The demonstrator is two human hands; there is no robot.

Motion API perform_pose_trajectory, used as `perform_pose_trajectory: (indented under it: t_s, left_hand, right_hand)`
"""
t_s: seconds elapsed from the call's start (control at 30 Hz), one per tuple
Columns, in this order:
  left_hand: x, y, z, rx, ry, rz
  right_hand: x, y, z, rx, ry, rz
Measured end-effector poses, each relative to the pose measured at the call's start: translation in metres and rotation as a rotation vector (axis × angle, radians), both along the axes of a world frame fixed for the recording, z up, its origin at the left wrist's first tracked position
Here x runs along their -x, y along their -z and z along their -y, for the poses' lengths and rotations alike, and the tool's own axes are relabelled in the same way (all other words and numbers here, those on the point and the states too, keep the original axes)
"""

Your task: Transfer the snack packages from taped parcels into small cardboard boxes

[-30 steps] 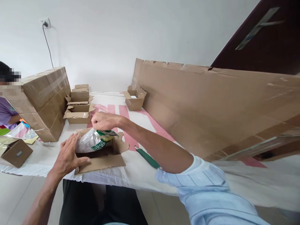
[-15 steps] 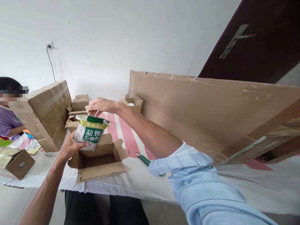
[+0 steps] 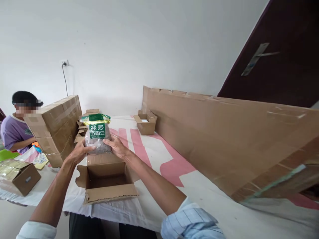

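Note:
A clear plastic snack bag (image 3: 97, 134) with a green label and a yellow-green top is held upright in front of me. My left hand (image 3: 80, 151) grips its lower left side, thumb across the front. On the lower right side my right hand (image 3: 116, 146) is closed, its thumb pressing the front too. The other fingers of both hands are hidden behind the bag. Just below stands an open cardboard box (image 3: 111, 192) with its flaps spread outward; the part of its inside that I can see holds nothing.
Stacked taped cartons (image 3: 53, 129) stand at the left, with a closed box (image 3: 21, 176) nearer me. A person (image 3: 18, 132) in purple sits beyond them. A small open box (image 3: 146, 126) stands farther back. A long cardboard panel (image 3: 211, 139) borders the right side of the cloth-covered table (image 3: 159, 199).
My right hand has moved from the bag's top down to its right side. The bag, tilted before, is now upright and facing me. The whole view has shifted slightly.

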State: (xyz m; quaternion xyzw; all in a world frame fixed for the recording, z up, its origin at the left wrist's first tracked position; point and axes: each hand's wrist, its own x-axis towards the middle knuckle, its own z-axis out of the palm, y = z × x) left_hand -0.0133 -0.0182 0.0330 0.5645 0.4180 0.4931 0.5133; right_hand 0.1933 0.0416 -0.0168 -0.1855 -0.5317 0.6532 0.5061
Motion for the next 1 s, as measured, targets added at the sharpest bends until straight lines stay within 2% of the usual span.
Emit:
perform_pose_trajectory:
  t_s: [0.1, 0.27, 0.43, 0.6, 0.77, 1.0]
  left_hand:
    - [0.009, 0.018, -0.008, 0.087, 0.002, -0.057]
    - [0.010, 0.051, -0.020, 0.122, -0.051, -0.039]
    - [0.007, 0.070, -0.026, 0.103, -0.088, -0.011]
    - [0.010, 0.069, -0.030, 0.089, -0.106, -0.015]
    - [0.014, 0.056, -0.037, 0.094, -0.101, -0.061]
    - [0.011, 0.044, -0.041, 0.045, -0.103, -0.056]
  right_hand:
    - [0.005, 0.022, -0.012, 0.067, 0.023, -0.052]
    - [0.014, 0.055, -0.022, 0.149, 0.089, -0.035]
    - [0.016, 0.061, -0.030, 0.192, 0.061, 0.029]
    - [0.013, 0.058, -0.037, 0.203, 0.036, 0.107]
    - [0.015, 0.055, -0.045, 0.162, 0.053, 0.097]
    - [0.010, 0.042, -0.051, 0.054, 0.067, 0.027]
